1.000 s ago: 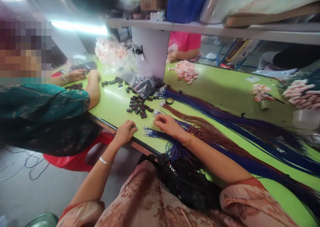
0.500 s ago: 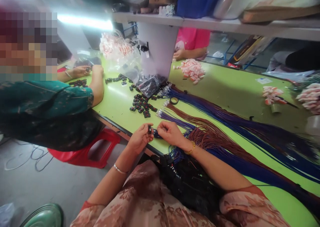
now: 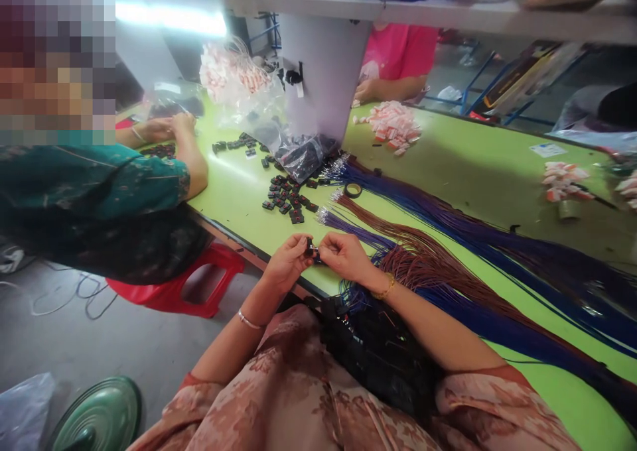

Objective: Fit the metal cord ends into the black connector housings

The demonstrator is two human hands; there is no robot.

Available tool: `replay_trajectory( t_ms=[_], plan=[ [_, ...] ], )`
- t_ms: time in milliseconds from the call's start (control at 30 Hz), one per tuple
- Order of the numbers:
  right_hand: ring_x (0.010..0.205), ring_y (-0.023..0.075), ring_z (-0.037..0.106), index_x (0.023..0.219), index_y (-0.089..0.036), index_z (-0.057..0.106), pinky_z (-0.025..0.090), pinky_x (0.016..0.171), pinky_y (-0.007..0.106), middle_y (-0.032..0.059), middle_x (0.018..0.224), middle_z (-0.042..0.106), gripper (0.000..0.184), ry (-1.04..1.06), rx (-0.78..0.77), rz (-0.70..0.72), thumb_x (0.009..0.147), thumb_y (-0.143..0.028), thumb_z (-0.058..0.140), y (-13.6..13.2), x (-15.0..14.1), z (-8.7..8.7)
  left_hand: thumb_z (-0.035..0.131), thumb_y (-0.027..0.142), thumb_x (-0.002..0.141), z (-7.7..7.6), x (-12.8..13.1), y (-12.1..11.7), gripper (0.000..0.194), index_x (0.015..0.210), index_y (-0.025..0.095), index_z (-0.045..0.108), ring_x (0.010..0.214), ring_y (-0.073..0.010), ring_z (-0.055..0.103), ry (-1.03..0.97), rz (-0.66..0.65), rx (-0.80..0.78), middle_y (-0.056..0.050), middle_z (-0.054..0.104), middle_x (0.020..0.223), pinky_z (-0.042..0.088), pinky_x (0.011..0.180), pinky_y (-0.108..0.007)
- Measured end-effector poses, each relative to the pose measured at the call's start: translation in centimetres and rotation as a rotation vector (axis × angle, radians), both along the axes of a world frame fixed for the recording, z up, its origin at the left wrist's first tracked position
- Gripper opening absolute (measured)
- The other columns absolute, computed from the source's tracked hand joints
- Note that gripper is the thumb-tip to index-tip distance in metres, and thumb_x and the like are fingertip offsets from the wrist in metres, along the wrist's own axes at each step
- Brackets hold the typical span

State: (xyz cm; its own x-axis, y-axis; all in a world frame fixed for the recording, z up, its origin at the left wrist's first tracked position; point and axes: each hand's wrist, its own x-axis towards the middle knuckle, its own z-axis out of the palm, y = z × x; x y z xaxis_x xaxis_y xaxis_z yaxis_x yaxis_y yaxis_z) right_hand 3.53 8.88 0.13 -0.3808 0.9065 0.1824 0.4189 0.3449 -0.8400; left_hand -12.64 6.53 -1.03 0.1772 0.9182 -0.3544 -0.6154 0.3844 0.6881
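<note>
My left hand [image 3: 288, 262] pinches a small black plastic connector housing [image 3: 309, 246] over the table's near edge. Close beside it, my right hand [image 3: 347, 257] is closed, thumb against forefinger, on a thin wire whose metal tip [image 3: 315, 249] shows at the housing; how far in it sits I cannot tell. Beyond my hands is a heap of black housings [image 3: 288, 195]. Bundles of purple wires [image 3: 353, 228] and brown wires [image 3: 415, 229] with bare metal ends run off to the right. Black wired pieces [image 3: 373, 345] lie on my lap.
A tape roll [image 3: 353, 190] lies by the wire ends. Behind the heap sits a clear bag of black parts [image 3: 306, 160]. At left, a co-worker in a teal sleeve [image 3: 99, 192] works near a red stool [image 3: 199, 285]. Pinkish-white pieces [image 3: 395, 126] are piled across the table.
The camera view has tilted down a little. My hands stay together at the housing, which has turned slightly, and a light metal tip now shows between them. The co-worker's hands have come together.
</note>
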Motion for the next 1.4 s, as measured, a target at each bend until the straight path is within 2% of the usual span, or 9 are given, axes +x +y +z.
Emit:
replay_trajectory(
  t_ms=[167,300,533,767,1000,1100,1167,1267,1400],
  plan=[
    [0.049,0.0070,0.034,0.060,-0.017,0.052,0.026,0.049,0.021,-0.0053,0.051,0.042,0.015,-0.010,0.002,0.000,0.073,-0.024,0.051,-0.1,0.0,0.2,0.082,0.029,0.063,0.2,0.2,-0.1,0.033,0.084,0.014,0.060,0.058,-0.0066,0.056,0.037,0.033,0.014,0.002,0.060,0.067,0.046,0.054,-0.017],
    [0.050,0.0071,0.034,0.062,-0.017,0.051,0.026,0.050,0.021,-0.0050,0.053,0.043,0.015,-0.018,0.026,0.070,0.075,-0.024,0.050,-0.1,0.1,0.2,0.087,0.030,0.054,0.1,0.6,-0.2,0.041,0.079,0.014,0.059,0.056,-0.0056,0.055,0.106,0.094,0.030,0.003,0.061,0.067,0.045,0.054,-0.017],
    [0.057,0.0105,0.039,0.066,-0.018,0.048,0.027,0.056,0.024,-0.0002,0.062,0.050,0.014,-0.176,0.306,0.195,0.080,-0.021,0.046,0.3,0.2,0.0,0.085,0.036,0.055,0.0,1.5,-0.4,0.041,0.070,0.014,0.055,0.054,-0.0051,0.053,0.165,0.130,0.024,0.004,0.057,0.063,0.041,0.052,-0.018],
    [0.056,0.0105,0.041,0.071,-0.017,0.051,0.028,0.057,0.024,-0.0003,0.063,0.053,0.013,-0.225,0.221,0.208,0.083,-0.021,0.046,0.6,0.4,-0.1,0.083,0.037,0.057,-0.1,1.8,-0.3,0.038,0.073,0.014,0.057,0.055,-0.0058,0.052,0.243,0.183,0.055,0.002,0.058,0.062,0.041,0.054,-0.019],
    [0.055,0.0109,0.038,0.066,-0.017,0.052,0.023,0.056,0.026,0.0008,0.061,0.054,0.017,-0.395,0.226,0.182,0.081,-0.023,0.049,0.3,0.2,-0.2,0.081,0.039,0.059,-1.4,2.1,-0.4,0.037,0.073,0.014,0.057,0.051,-0.0056,0.051,0.317,0.206,0.105,0.002,0.059,0.058,0.039,0.053,-0.018],
    [0.057,0.0106,0.042,0.068,-0.016,0.056,0.027,0.057,0.024,0.0007,0.063,0.057,0.023,-0.337,0.141,0.197,0.086,-0.027,0.046,2.4,1.2,0.3,0.081,0.039,0.059,-1.1,2.1,-0.3,0.037,0.075,0.014,0.058,0.050,-0.0056,0.050,0.332,0.164,0.103,0.002,0.060,0.059,0.039,0.051,-0.019],
    [0.062,0.0122,0.048,0.077,-0.016,0.061,0.031,0.060,0.024,0.0034,0.071,0.063,0.026,-0.330,0.132,0.030,0.090,-0.029,0.042,4.9,2.2,0.4,0.081,0.039,0.060,-0.6,1.9,0.0,0.037,0.076,0.014,0.059,0.052,-0.0066,0.053,0.319,0.152,0.106,0.002,0.060,0.060,0.040,0.051,-0.019],
    [0.071,0.0173,0.055,0.082,-0.016,0.064,0.033,0.062,0.027,0.0099,0.086,0.068,0.016,-0.590,0.118,-0.219,0.083,-0.025,0.051,8.4,3.2,-0.3,0.081,0.038,0.060,0.0,1.8,0.5,0.037,0.078,0.014,0.060,0.056,-0.0078,0.055,0.280,0.144,0.120,0.001,0.060,0.062,0.042,0.052,-0.019],
    [0.077,0.0221,0.060,0.087,-0.014,0.063,0.034,0.061,0.029,0.0160,0.095,0.069,0.019,-0.822,0.064,-0.221,0.087,-0.023,0.046,10.2,3.3,-1.4,0.082,0.035,0.059,0.3,2.0,0.8,0.037,0.079,0.013,0.060,0.057,-0.0079,0.056,0.239,0.123,0.119,0.001,0.060,0.064,0.043,0.052,-0.019]
  ],
)
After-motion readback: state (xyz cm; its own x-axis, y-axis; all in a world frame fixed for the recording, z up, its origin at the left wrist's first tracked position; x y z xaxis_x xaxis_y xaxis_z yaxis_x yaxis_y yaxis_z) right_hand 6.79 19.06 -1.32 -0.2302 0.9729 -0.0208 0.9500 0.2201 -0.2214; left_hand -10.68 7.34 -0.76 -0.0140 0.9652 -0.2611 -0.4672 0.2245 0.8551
